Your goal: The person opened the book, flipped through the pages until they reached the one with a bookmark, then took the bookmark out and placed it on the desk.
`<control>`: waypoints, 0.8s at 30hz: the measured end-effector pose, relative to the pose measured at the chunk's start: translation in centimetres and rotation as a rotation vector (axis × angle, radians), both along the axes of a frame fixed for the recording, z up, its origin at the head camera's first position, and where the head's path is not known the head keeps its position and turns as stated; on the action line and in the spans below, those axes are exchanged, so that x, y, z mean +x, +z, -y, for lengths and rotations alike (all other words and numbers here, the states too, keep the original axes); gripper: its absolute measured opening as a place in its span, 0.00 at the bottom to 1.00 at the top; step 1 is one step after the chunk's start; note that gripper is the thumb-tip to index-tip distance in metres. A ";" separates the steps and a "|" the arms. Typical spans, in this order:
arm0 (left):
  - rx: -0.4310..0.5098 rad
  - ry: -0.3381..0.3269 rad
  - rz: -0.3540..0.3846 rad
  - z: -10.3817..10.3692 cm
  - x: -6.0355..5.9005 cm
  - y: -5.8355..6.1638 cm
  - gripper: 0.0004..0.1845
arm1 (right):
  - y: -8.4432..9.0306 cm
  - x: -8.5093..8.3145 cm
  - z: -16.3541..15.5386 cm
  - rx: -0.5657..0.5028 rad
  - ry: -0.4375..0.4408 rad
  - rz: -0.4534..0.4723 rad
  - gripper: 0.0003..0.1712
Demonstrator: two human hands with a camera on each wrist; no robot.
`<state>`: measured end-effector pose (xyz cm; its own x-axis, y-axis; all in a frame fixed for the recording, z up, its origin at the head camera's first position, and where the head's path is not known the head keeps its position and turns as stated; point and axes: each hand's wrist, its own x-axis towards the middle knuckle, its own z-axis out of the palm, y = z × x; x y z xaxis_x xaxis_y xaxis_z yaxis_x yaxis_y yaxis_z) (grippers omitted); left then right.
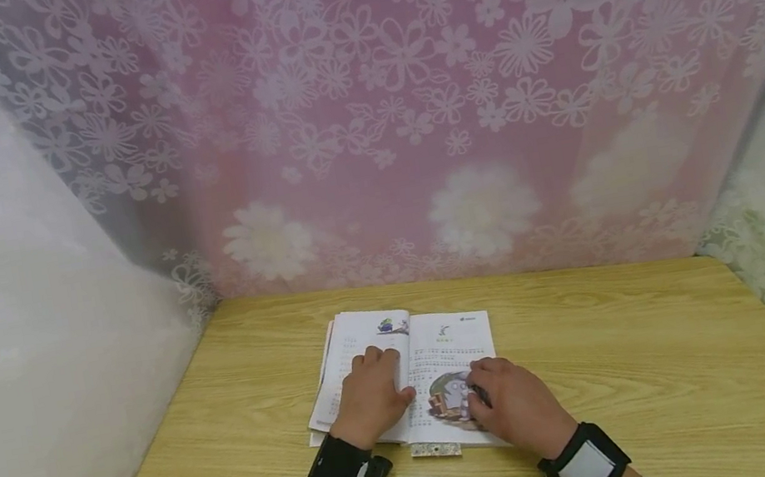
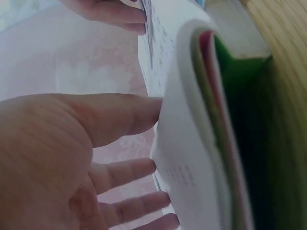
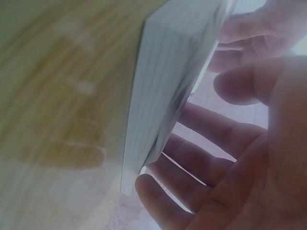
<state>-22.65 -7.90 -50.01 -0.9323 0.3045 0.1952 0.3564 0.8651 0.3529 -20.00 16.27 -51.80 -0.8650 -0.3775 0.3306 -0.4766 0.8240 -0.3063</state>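
Note:
An open book (image 1: 448,337) with printed text and a colour picture lies on a wooden table (image 1: 636,348). My left hand (image 1: 371,396) rests on the left page with its fingers laid out. In the left wrist view those fingers (image 2: 120,115) are straight and touch the curved page block (image 2: 192,143). My right hand (image 1: 512,402) lies on the right page, over the picture. Seen from the right wrist, its fingers (image 3: 201,129) are loosely spread beside the edge of the page stack (image 3: 163,86). Neither hand grips anything that I can see.
A small patterned strip (image 1: 436,450) lies on the table just in front of the book. A pink flowered curtain (image 1: 405,100) hangs behind the table, with pale curtains at both sides. Bare wood stretches to the right of the book.

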 end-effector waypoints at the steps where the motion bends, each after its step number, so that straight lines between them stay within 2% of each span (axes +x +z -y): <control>1: 0.008 0.009 0.017 0.0 0.0 -0.2 0.28 | 0.0 0.0 0.0 -0.003 0.003 0.003 0.06; 4: 0.039 0.038 0.070 0.2 -0.2 -0.7 0.28 | 0.0 0.0 0.0 -0.003 0.005 0.019 0.07; 8: 0.055 0.045 0.113 0.4 -0.5 -0.9 0.28 | 0.0 0.0 0.0 0.002 -0.004 0.039 0.08; 16: 0.033 0.053 0.131 0.6 -0.9 -0.5 0.28 | -0.1 0.0 -0.2 -0.015 -0.010 0.037 0.08; 20: 0.036 0.058 0.096 0.4 -0.7 -0.4 0.28 | -0.1 -0.1 -0.2 -0.011 -0.004 0.020 0.07; 22: 0.020 0.051 0.038 -0.1 -0.4 -0.3 0.28 | 0.0 -0.1 -0.2 -0.006 -0.006 0.002 0.07; 24: -0.001 0.021 -0.053 -0.8 -0.1 -0.2 0.28 | 0.1 -0.2 -0.2 0.000 -0.020 -0.027 0.07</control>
